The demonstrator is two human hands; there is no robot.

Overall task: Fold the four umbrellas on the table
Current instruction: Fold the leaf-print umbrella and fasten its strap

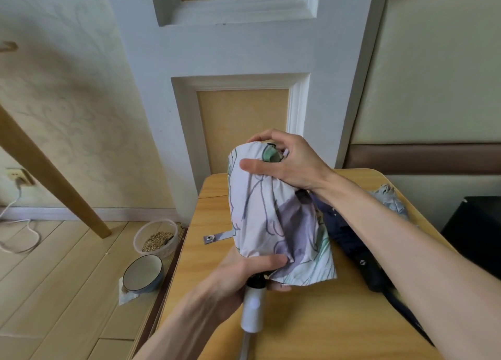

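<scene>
A white umbrella with a purple and green flower print (273,218) is held tilted above the wooden table (311,319). My left hand (238,281) grips its lower end where the canopy meets the white handle (252,313). My right hand (284,159) wraps over the top of the gathered canopy, thumb across the fabric. Its closing strap with a metal snap (217,237) hangs out to the left. A dark navy umbrella (349,240) lies on the table under my right forearm. A grey umbrella (390,199) lies at the table's far right, mostly hidden.
On the floor to the left stand a clear plastic tub of grain (156,239) and a blue-rimmed bowl (143,273). A slanted wooden leg (54,180) crosses the left side. A white cable (16,224) runs from a wall socket. A black object (474,226) stands right of the table.
</scene>
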